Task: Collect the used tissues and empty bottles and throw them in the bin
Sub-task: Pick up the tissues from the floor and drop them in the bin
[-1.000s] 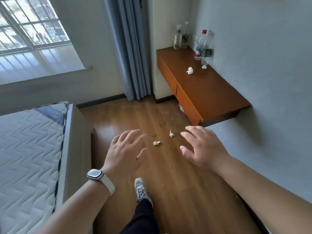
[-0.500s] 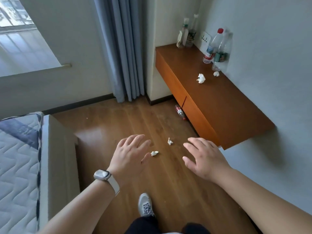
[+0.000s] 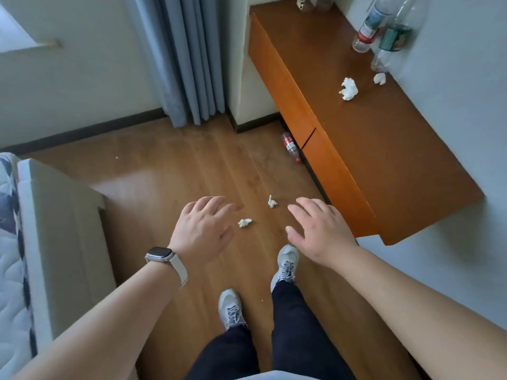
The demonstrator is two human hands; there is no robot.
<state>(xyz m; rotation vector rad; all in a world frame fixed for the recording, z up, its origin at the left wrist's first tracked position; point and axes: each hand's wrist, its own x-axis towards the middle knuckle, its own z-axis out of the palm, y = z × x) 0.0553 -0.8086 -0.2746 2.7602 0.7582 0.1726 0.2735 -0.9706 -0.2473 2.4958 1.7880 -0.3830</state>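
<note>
Out beyond the left hand's outer side stands the bed (image 3: 60,229); nothing for the task shows on it. The left hand (image 3: 204,229), a watch (image 3: 164,257) on its wrist, hangs palm down above the floor (image 3: 178,165), fingers loosely spread and holding nothing, which looks like readiness to stoop and reach.

Just off its fingertips lies the near tissue (image 3: 244,222), crumpled on the boards. The far tissue (image 3: 272,202) sits a little further ahead, between the two hands. The right hand (image 3: 319,231) mirrors the left, wide and empty, so each hand could likely take one scrap.

Well ahead of the right hand, the floor bottle (image 3: 291,147) lies on its side close against the foot of the table (image 3: 384,160). On the tabletop, ahead and outward of that hand, rest the large tissue (image 3: 349,89) and the small tissue (image 3: 380,78). Past them the red-labelled bottle (image 3: 369,31) and the green-labelled bottle (image 3: 392,42) stand by the wall.

No bin is in view. Nothing has been gathered, and the floor scraps are nearest.
</note>
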